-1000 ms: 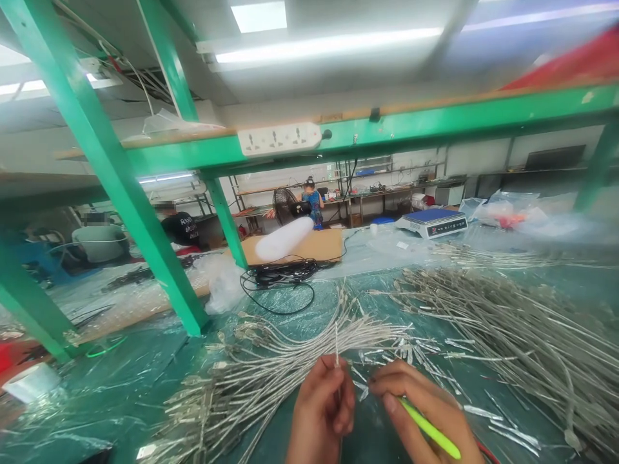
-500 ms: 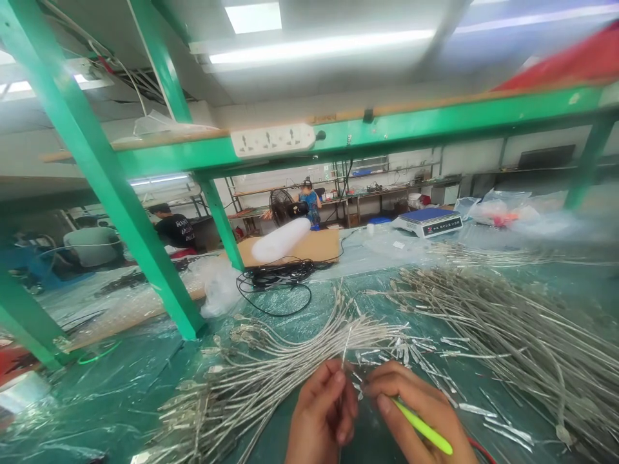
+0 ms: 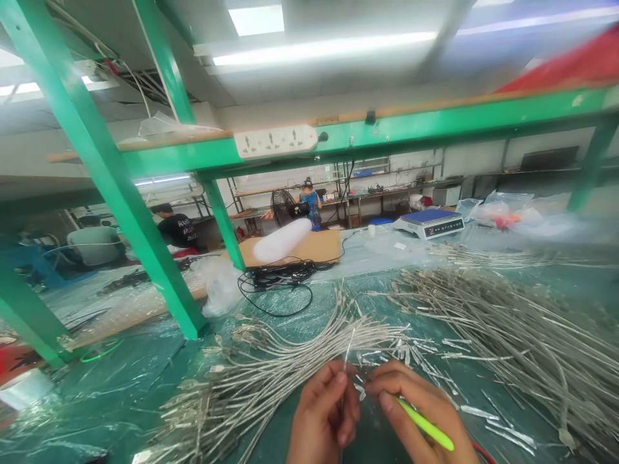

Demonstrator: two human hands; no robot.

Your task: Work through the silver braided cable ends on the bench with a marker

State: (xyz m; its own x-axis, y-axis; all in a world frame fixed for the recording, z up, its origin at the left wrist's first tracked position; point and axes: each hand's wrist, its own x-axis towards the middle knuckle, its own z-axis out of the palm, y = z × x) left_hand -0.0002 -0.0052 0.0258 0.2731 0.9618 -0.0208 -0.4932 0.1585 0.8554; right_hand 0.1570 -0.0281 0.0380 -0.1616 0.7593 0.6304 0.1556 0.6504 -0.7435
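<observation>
Near the front of the green-covered bench, my left hand (image 3: 325, 409) pinches a thin silver-grey cable (image 3: 349, 345), whose end sticks up past the thumb. My right hand (image 3: 420, 407) is closed around a slim tool with a neon yellow-green handle (image 3: 428, 426); its working tip is hidden by the fingers. The fingertips of both hands are close together, with a small gap between them. Just beyond my left hand lies a fanned bundle of silver-grey cables (image 3: 285, 361). Shiny foil scraps (image 3: 483, 412) are scattered beside and beyond my right hand.
A larger heap of grey cables (image 3: 493, 328) covers the bench at right. Further back are coiled black cable (image 3: 283, 274), a scale (image 3: 428, 223) and plastic bags (image 3: 507, 211). A green frame post (image 3: 145, 258) rises at left, and a power strip (image 3: 275, 140) hangs overhead. Several people sit in the background.
Both hands keep nearly the same pose and grip on the cable and the tool. The whole view has shifted very slightly.
</observation>
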